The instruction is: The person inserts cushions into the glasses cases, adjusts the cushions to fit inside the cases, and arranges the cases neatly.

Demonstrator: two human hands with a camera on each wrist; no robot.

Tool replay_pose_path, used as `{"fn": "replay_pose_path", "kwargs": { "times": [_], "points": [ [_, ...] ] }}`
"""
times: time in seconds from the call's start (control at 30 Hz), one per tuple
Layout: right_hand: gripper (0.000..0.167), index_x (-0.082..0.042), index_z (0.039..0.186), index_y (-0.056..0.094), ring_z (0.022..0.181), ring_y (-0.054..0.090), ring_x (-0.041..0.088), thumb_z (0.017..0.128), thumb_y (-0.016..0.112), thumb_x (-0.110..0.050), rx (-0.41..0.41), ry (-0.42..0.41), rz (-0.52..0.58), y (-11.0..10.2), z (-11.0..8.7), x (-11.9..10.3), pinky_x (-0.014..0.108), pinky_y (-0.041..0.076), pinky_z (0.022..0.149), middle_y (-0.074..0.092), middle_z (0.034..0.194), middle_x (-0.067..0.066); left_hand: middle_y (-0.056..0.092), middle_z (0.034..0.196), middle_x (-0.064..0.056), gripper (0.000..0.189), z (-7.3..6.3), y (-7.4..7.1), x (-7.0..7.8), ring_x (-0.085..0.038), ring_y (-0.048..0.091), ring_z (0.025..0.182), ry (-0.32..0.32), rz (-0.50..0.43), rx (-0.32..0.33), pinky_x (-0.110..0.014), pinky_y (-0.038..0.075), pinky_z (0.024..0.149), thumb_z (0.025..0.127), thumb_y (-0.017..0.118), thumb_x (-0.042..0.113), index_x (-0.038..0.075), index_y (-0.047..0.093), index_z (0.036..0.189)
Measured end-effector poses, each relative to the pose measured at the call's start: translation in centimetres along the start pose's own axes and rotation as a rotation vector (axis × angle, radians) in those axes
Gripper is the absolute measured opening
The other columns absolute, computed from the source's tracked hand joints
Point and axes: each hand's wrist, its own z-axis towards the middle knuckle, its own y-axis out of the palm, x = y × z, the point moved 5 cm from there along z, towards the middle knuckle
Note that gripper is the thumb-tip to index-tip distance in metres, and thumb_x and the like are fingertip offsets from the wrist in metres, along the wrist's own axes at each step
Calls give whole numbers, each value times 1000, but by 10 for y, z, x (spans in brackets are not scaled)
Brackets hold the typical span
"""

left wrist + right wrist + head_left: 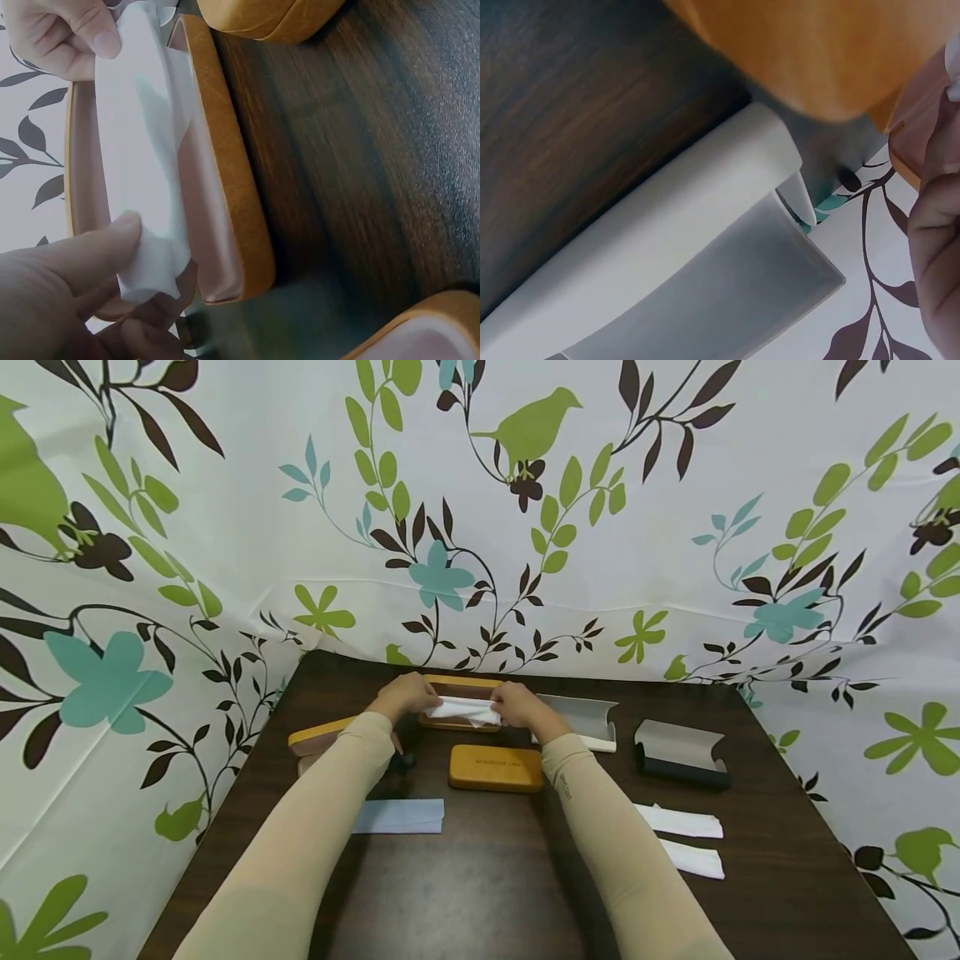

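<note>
Left hand (406,695) and right hand (519,703) pinch cloth (146,150), apparently above open case (238,202).

Bright, even light across the head view, the patterned curtain (517,560) glowing pale; down front, a soft glare pools on the dark tabletop (465,893), with shadows hugging both sleeves (281,852); over to the left wrist, where the white cloth (142,150) gleams against dark tabletop, speckled sheen at upper right; the right wrist runs dimmer and softer, that near orange case (817,52) well out of focus!
</note>
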Motion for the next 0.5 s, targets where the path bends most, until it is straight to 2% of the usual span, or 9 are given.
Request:
{"fn": "replay_pose_path", "kwargs": {
  "times": [0.1,0.23,0.3,0.5],
  "points": [
    [21,0,108,72,70,65,15,106,54,-11,24,11,-30,1,1,-1,29,53,68,69,87,8,62,84,-1,31,1,2,-1,-20,54,82,-24,-2,23,-37,44,71,102,59,33,11,77,89],
    [21,0,109,73,77,66,18,106,55,-11,53,18,-75,3,2,-2,33,54,77,70,90,9,70,98,-2,24,2,4,-3,-21,60,89,-49,7,66,-41,51,76,100,62,30,14,80,102],
    [21,-1,109,74,84,66,19,105,55,-10,61,21,-97,4,2,-3,35,54,82,72,95,9,72,99,-4,25,2,5,-4,-22,62,90,-56,17,68,-42,52,77,99,62,30,13,80,102],
    [21,-3,108,73,92,61,21,104,53,-8,43,38,-149,8,1,-6,38,51,86,71,104,9,65,75,-4,32,0,7,-4,-21,57,75,-61,38,61,-37,47,66,99,62,32,7,75,85]
  ]
}}
